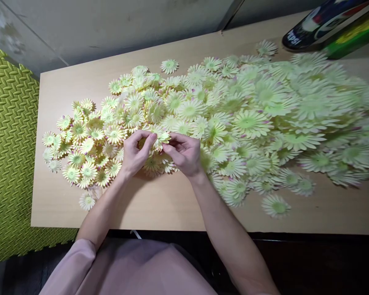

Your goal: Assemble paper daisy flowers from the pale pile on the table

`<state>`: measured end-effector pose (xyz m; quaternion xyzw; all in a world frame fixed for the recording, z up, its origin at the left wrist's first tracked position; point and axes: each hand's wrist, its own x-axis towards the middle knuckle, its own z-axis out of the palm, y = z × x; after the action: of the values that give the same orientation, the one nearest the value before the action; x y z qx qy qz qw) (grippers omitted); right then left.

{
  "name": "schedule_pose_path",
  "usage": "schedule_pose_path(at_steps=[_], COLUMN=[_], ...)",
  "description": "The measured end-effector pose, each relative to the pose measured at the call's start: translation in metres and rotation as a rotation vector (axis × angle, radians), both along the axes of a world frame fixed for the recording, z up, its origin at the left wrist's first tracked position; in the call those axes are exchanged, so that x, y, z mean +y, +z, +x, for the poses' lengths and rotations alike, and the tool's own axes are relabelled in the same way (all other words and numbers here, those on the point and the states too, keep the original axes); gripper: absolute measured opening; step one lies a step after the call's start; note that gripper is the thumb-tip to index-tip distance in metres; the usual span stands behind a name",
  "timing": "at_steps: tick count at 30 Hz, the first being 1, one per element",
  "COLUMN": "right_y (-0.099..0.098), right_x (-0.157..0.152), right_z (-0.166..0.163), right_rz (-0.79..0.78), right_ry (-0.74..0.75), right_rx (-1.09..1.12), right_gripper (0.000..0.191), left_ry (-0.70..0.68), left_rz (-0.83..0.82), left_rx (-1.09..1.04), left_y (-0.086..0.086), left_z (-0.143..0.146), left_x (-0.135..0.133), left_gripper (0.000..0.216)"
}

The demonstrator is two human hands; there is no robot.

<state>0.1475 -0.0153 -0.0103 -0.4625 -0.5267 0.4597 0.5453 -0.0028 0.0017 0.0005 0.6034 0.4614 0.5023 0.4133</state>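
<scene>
Between my two hands is a pale yellow-green artificial flower [161,139], raised a little above the table's front middle. My left hand [137,150] pinches its left side between thumb and fingers. On the other side, my right hand [184,152] grips the petals with thumb and forefinger. Behind and around both hands spreads a big heap of similar flower heads [249,123], many with purple petal tips. Smaller blooms [87,145] lie in a cluster to the left. My fingers partly cover the held flower.
The light wooden table [160,200] meets a grey wall [126,28] at the back. A Pepsi bottle [307,30] and a green item [353,35] lie or stand at the far right. A green textured foam mat [12,155] borders the left side.
</scene>
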Motion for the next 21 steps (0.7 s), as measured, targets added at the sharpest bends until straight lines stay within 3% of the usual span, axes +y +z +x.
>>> schedule_pose_path(at_steps=[5,9,16,21], right_y=[0.0022,0.0027,-0.0014,0.0007], right_x=[-0.0015,-0.0017,-0.0009,-0.0004], right_z=[0.0,-0.0018,-0.003,-0.0028], right_rz=[-0.032,-0.028,-0.023,-0.06], right_ry=[0.089,0.076,0.032,-0.022], right_rx=[0.09,0.098,0.084,0.068], right_gripper=[0.015,0.018,0.013,0.012], left_ry=[0.028,0.048,0.067,0.083], left_rz=[0.137,0.233,0.215,0.044], left_rx=[0.03,0.049,0.035,-0.078], left_y=[-0.0008,-0.0022,-0.0032,0.0], left_z=[0.0,0.0002,0.0009,-0.0033], left_x=[0.002,0.0035,0.0036,0.004], left_gripper=[0.027,0.026,0.029,0.033])
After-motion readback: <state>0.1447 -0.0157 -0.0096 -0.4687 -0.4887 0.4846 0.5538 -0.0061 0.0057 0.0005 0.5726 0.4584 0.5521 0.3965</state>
